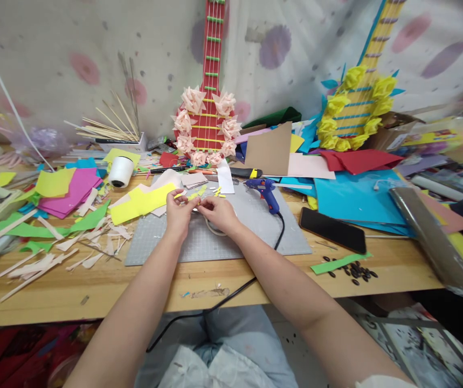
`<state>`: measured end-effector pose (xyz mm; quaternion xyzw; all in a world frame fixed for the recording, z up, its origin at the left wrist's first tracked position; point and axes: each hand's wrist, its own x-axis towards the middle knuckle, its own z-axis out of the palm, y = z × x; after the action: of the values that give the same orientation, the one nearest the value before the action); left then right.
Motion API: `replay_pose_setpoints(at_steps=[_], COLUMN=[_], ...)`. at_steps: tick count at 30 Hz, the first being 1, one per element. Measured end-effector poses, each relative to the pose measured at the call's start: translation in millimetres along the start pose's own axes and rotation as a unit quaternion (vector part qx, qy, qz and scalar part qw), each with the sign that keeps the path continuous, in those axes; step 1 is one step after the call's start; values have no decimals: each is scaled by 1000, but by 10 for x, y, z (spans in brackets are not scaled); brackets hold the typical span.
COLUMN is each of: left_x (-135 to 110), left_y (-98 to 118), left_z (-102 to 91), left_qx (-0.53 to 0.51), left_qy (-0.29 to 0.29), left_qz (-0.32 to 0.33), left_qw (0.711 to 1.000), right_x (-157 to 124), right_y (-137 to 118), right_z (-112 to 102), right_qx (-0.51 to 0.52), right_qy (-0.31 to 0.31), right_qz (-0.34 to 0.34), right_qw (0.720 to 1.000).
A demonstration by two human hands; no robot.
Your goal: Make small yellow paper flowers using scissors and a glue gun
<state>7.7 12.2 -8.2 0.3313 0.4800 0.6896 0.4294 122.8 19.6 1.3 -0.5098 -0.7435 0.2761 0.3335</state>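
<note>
Over the middle of the grey gridded cutting mat (263,231), the left hand (179,214) and right hand (219,211) meet almost tip to tip, thumbs and forefingers drawn in close; whatever sits between them is too small and covered to make out, so I cannot tell how firmly either grips. A pale curved band (217,233) shows at the mat's centre, just under the right hand. Such close fingertip work probably goes best with light, even pressure, both wrists low over the mat for steadiness and the small piece turned so its edge stays visible. The tiny yellow paper snippets (218,192) on the mat's far half are easily scattered by a sleeve or knuckle. On the mat's far right, the blue glue gun (267,193) points its nozzle inward, so fingers should keep clear, and its black rubbery cable (282,231), crossing the mat's right side, could snag the right forearm.
</note>
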Motion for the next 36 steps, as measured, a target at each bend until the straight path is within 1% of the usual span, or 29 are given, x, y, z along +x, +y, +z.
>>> replay_pose_setpoints(at_steps=[3, 5, 8, 9, 11, 13, 15, 17, 19, 22, 24, 27, 29, 31, 33, 35, 36], left_x=[1, 0, 0, 3, 11, 26, 47, 72, 105, 183, 267, 425, 518, 572, 586, 579, 574], left_y=[1, -2, -19, -24, -27, -15, 8, 37, 68, 130, 183, 257, 275, 246, 170, 71, 25], left_z=[9, 16, 16, 14, 8, 1, -4, -6, 0, 27, 65, 164, 253, 349, 434, 496, 516], left_qx=[17, 6, -1, 5, 13, 5, -20, -47, -61, -53, -19, 73, 145, 192, 218, 202, 189], left_qy=[2, -20, -54, -53, -33, -5, 14, 16, 5, -22, -45, -81, -110, -155, -201, -236, -242], left_qz=[-13, -29, -19, -11, 0, 10, 17, 6, -17, -32, -27, -7, 20, 49, 68, 68, 65], left_qw=[1000, 999, 998, 999, 999, 1000, 1000, 999, 998, 998, 998, 994, 983, 968, 953, 948, 949], right_x=[-5, -6, 4, 13, 40, 80, 121, 151, 162, 145, 114, 50, 8, -24, -42, -49, -49], right_y=[1, 2, 10, 16, 37, 70, 116, 168, 226, 332, 419, 557, 622, 651, 647, 634, 630], right_z=[6, 4, -7, -17, -60, -143, -263, -398, -518, -630, -654, -642, -619, -595, -574, -556, -547], right_qx=[-6, 9, 24, 21, 23, 53, 78, 80, 90, 119, 134, 151, 167, 182, 187, 187, 189], right_qy=[6, 8, 10, 5, -20, -33, -11, 14, 7, -11, -11, 2, 12, 17, 23, 30, 33], right_qz=[-11, -10, -3, 1, 6, 18, 46, 82, 119, 155, 163, 166, 169, 175, 172, 159, 153], right_qw=[1000, 1000, 1000, 1000, 1000, 998, 996, 993, 989, 981, 977, 974, 971, 967, 967, 969, 969])
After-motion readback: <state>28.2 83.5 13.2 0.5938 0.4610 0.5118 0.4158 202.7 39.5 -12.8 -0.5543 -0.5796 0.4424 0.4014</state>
